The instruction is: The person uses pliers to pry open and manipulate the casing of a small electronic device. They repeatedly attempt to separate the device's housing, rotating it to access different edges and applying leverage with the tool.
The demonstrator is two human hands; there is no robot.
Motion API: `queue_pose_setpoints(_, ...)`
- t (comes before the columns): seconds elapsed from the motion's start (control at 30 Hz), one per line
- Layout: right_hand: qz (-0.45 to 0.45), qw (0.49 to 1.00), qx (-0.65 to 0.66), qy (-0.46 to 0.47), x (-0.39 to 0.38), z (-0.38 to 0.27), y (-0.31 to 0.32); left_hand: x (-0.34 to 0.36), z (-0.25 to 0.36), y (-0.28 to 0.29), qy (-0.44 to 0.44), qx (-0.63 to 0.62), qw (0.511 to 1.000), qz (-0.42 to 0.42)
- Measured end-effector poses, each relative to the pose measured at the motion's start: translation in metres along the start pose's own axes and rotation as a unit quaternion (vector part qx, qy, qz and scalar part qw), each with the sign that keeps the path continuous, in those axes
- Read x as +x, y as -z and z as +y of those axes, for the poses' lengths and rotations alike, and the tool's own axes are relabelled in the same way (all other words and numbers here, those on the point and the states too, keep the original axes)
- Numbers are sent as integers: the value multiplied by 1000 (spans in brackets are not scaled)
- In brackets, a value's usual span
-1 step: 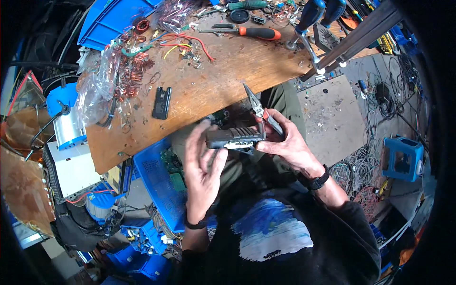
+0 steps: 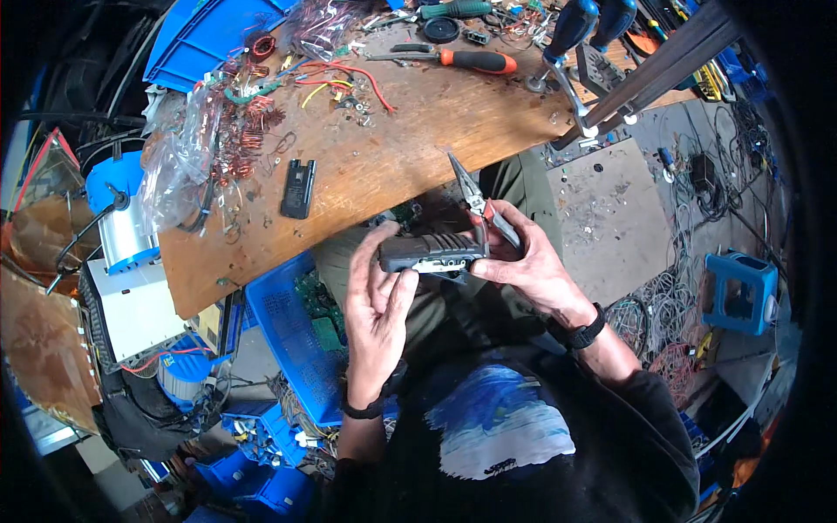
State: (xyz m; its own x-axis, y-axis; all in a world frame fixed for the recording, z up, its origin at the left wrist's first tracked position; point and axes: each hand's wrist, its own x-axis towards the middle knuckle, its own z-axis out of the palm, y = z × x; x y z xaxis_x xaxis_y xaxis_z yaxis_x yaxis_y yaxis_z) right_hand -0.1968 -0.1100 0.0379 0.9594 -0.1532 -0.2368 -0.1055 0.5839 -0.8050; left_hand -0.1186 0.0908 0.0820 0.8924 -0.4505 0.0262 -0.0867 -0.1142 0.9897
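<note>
A dark, ribbed handheld device (image 2: 429,250) is held above my lap. Its near side is uncovered, with pale and metallic inner parts showing. My left hand (image 2: 373,301) cups the device's left end, thumb against the near edge; some fingers are hidden behind it. At the other end, my right hand (image 2: 527,266) grips the device between thumb and fingers. The same hand also holds long-nose pliers (image 2: 472,193) with red-and-grey handles, their closed jaws pointing up and away toward the table edge.
On the wooden table (image 2: 366,166) lie a black flat cover (image 2: 298,188), orange-and-black-handled cutters (image 2: 478,60), copper coils (image 2: 253,131) and wires. A blue basket (image 2: 275,322) with circuit boards stands at my left. Cables (image 2: 645,331) cover the floor at right.
The fingers of my left hand, blurred before, have moved slightly right and closer around the device's end. My right hand, the pliers and the device stay nearly in place.
</note>
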Motion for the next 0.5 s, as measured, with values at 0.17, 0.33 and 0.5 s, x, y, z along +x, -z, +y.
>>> queue_pose_setpoints(0.17, 21, 999, -18, -28, 0, 1, 2, 0, -16, -4, 16, -30, 999, -10)
queue_pose_setpoints(0.33, 35, 997, 21, -67, -3, -4, -3, 2, -25, -6, -10, -117, 993, -17)
queue_pose_setpoints(0.5, 29, 999, -11, -29, -1, 1, -4, 0, -36, -7, -17, -138, 990, -3)
